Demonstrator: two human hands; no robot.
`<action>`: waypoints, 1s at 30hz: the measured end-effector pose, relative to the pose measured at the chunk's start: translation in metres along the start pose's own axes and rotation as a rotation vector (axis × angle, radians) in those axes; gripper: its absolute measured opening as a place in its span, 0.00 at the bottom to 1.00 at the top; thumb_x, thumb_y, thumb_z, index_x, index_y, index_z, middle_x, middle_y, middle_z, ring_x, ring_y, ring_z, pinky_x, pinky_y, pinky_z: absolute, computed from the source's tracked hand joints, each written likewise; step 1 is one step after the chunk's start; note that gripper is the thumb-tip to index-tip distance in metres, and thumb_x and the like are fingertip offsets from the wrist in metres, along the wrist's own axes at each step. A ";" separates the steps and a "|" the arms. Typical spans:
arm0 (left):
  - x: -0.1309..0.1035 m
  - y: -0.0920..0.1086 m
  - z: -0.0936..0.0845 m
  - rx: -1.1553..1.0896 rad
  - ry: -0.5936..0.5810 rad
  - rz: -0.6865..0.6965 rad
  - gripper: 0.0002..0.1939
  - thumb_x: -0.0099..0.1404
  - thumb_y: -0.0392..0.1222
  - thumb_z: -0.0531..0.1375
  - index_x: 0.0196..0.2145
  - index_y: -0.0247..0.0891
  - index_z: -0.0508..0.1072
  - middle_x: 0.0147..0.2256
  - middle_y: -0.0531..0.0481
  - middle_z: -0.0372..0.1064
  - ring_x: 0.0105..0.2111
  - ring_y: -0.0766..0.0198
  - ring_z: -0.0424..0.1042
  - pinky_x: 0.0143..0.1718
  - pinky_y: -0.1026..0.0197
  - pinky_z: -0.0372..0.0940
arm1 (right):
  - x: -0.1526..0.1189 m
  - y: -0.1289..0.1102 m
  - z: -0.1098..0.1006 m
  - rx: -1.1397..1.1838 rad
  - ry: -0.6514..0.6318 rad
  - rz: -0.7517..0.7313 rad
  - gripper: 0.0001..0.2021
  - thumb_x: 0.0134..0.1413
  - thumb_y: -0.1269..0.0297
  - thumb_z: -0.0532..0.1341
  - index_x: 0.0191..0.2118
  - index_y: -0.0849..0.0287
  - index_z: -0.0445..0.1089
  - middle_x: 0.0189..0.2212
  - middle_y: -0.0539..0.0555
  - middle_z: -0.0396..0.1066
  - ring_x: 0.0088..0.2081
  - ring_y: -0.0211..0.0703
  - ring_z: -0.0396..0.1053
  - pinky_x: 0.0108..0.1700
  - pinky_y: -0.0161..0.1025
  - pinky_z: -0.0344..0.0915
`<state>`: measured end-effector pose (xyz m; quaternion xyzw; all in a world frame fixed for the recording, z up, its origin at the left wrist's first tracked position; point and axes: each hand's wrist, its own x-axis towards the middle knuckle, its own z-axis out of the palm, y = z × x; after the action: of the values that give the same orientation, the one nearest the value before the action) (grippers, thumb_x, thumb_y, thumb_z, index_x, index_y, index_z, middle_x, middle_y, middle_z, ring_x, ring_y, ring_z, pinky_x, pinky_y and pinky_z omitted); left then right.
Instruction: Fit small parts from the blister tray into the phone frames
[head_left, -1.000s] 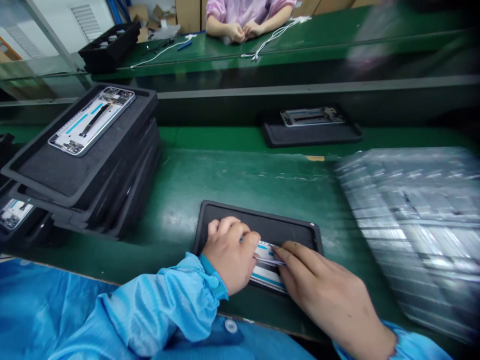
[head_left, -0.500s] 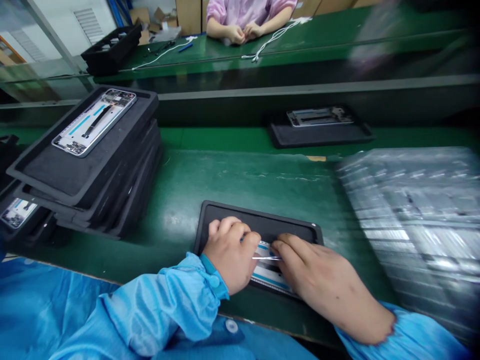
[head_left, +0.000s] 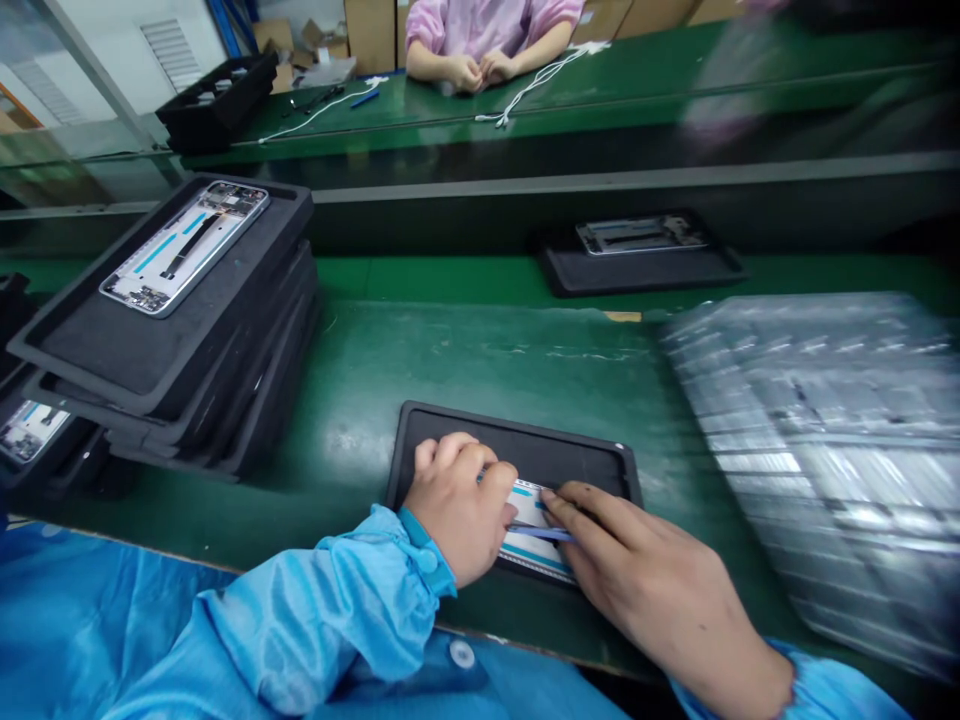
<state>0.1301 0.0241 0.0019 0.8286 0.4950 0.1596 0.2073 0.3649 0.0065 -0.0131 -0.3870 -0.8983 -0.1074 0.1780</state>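
A black tray [head_left: 525,445] lies on the green bench right in front of me. In it rests a phone frame [head_left: 529,545] with white and blue strips, mostly covered by my hands. My left hand [head_left: 457,515] sits curled on the frame's left part and holds it down. My right hand [head_left: 645,590] comes in from the right, its fingertips pinching a thin blue strip [head_left: 540,533] that lies across the frame.
A stack of black trays [head_left: 187,340] stands at the left, with a phone frame [head_left: 184,245] on top. Another tray with a frame [head_left: 637,250] lies further back. Shiny plastic blister packs [head_left: 832,450] fill the right. Across the far bench a person's hands [head_left: 476,70] handle white cables.
My right hand has shifted slightly down and left over the frame, and the thin strip now lies a little lower. The left hand has stayed put.
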 end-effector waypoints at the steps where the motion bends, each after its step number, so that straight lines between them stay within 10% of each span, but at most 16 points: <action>1: 0.000 0.000 0.000 0.000 -0.001 0.002 0.13 0.71 0.41 0.65 0.52 0.40 0.74 0.54 0.44 0.75 0.62 0.45 0.65 0.57 0.37 0.63 | 0.001 -0.002 -0.001 -0.008 0.001 0.011 0.13 0.73 0.69 0.55 0.50 0.62 0.77 0.49 0.61 0.79 0.43 0.48 0.78 0.44 0.44 0.73; 9: -0.001 -0.001 0.001 0.025 0.016 0.008 0.12 0.71 0.40 0.64 0.51 0.41 0.74 0.54 0.44 0.74 0.61 0.45 0.65 0.57 0.37 0.61 | 0.013 -0.006 -0.015 0.127 -0.178 0.171 0.17 0.69 0.68 0.54 0.53 0.61 0.78 0.53 0.60 0.79 0.41 0.48 0.80 0.40 0.44 0.78; 15: -0.002 -0.004 0.005 0.016 0.041 0.022 0.12 0.71 0.43 0.65 0.51 0.42 0.75 0.53 0.45 0.75 0.61 0.45 0.66 0.57 0.37 0.61 | 0.020 0.020 -0.041 0.544 0.066 0.500 0.13 0.70 0.56 0.58 0.47 0.49 0.81 0.52 0.57 0.78 0.52 0.54 0.79 0.53 0.48 0.78; 30: -0.001 -0.004 0.002 0.019 0.032 0.011 0.13 0.71 0.42 0.65 0.52 0.43 0.76 0.54 0.46 0.76 0.60 0.47 0.66 0.60 0.37 0.60 | 0.009 0.005 -0.006 0.441 0.153 0.533 0.13 0.71 0.56 0.60 0.36 0.54 0.76 0.34 0.53 0.82 0.30 0.43 0.80 0.36 0.38 0.75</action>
<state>0.1276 0.0243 -0.0014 0.8306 0.4952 0.1692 0.1905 0.3643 0.0143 -0.0037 -0.5508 -0.7515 0.1104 0.3458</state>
